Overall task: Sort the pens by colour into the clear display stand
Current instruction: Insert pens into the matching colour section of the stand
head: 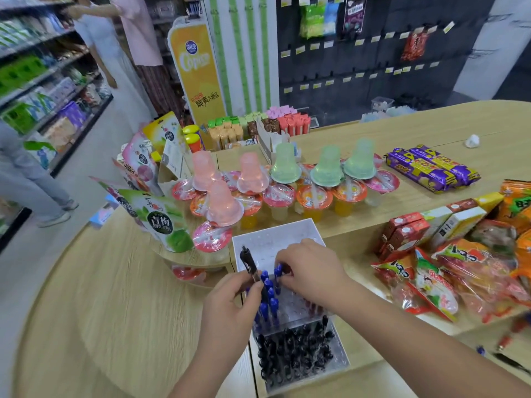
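Note:
The clear display stand (275,239) sits on the wooden counter in front of me, its top plate full of holes. Many black pens (296,354) fill its near rows and several blue pens (268,300) stand in the middle rows. Red pens (311,307) show under my right wrist. My left hand (230,305) grips a black pen (248,261) that points up and away over the stand's left side. My right hand (310,267) pinches the top of a blue pen (278,278) standing in the stand.
Jelly cups (281,196) with pink and green lids crowd the counter just behind the stand. Snack bags (448,271) and small boxes (402,231) lie to the right. Loose pens (505,357) lie on the counter at the lower right. People stand in the aisle at left.

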The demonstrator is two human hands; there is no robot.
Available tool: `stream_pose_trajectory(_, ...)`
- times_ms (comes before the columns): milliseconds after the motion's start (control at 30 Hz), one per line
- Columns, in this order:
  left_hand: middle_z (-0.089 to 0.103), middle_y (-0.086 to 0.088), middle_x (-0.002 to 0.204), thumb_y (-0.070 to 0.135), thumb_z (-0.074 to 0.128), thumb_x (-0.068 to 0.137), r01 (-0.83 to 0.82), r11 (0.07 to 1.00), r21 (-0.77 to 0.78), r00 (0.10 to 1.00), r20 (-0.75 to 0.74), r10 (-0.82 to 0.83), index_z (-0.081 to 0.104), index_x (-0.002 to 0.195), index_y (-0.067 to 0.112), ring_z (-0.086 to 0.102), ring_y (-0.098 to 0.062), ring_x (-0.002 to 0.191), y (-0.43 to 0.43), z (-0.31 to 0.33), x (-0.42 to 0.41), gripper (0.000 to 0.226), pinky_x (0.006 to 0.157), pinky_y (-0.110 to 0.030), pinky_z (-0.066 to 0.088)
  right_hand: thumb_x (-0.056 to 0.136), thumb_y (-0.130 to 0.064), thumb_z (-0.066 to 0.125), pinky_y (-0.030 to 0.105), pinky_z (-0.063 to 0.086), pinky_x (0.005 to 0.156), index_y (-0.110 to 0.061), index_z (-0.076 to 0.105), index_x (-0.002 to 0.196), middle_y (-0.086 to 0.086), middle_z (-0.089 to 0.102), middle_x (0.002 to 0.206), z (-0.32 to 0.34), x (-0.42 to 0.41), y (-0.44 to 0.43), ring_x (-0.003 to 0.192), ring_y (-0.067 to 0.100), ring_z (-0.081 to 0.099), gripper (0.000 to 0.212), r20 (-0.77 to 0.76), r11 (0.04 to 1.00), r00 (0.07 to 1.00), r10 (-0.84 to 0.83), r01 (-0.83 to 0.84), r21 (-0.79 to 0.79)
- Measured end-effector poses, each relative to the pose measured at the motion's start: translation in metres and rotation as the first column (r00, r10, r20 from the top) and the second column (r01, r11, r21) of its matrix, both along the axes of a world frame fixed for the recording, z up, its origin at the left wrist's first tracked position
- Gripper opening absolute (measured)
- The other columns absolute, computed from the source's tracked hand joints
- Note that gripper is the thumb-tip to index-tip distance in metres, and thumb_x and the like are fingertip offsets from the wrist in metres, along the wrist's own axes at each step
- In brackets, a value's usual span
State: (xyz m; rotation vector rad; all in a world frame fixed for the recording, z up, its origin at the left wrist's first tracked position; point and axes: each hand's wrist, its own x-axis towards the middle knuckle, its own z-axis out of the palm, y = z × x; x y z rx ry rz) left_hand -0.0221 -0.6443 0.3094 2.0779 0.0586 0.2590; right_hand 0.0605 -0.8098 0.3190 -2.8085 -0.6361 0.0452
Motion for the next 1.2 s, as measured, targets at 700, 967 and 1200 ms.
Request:
stream_pose_trajectory(700, 0.065, 0.022, 0.089, 0.020, 0.066, 0.091, 0.061, 0.997, 0.053, 0.998, -0.007, -0.061, 0.069, 0.089, 0.040, 0.061, -0.002, 0.090, -0.005, 0.015, 0.002, 0.020, 0.075, -0.016, 0.045, 0.090, -0.037, 0.062, 0.022, 0.052, 0.074, -0.039, 0.064, 0.105, -0.026, 0.064, 0.101, 0.039, -0.016, -0.013, 0.087, -0.001, 0.060, 0.015, -0.129, 0.903, 0.986, 0.109, -0.043, 0.428)
stream_pose_trajectory(967, 0.063, 0.017, 0.094, 0.028, 0.061, 0.091, 0.234, 0.938, 0.254, 0.963, 0.075, -0.260, 0.069, 0.098, 0.028, 0.052, -0.001, 0.101, -0.025, 0.025, -0.006, 0.010, 0.087, -0.020, 0.042, 0.087, -0.023, 0.071, 0.024, 0.053, 0.069, -0.027, 0.070, 0.094, -0.014, 0.070, 0.085, 0.051, -0.051, -0.034, 0.078, 0.007, 0.066, 0.008, -0.120, 0.712, 0.990, 0.081, 0.026, 0.702)
stream_pose_trajectory(1200, 0.063, 0.006, 0.110, 0.031, 0.060, 0.090, 0.284, 0.853, 0.438, 0.879, 0.237, -0.415, 0.071, 0.108, 0.017, 0.056, -0.006, 0.106, -0.041, -0.032, -0.039, 0.025, 0.094, -0.019, 0.043, 0.086, -0.026, 0.071, 0.033, 0.052, 0.063, -0.033, 0.072, 0.091, -0.013, 0.069, 0.079, 0.000, -0.101, -0.103, 0.072, 0.010, 0.064, 0.008, -0.133, 0.751, 0.978, -0.160, 0.209, 0.626)
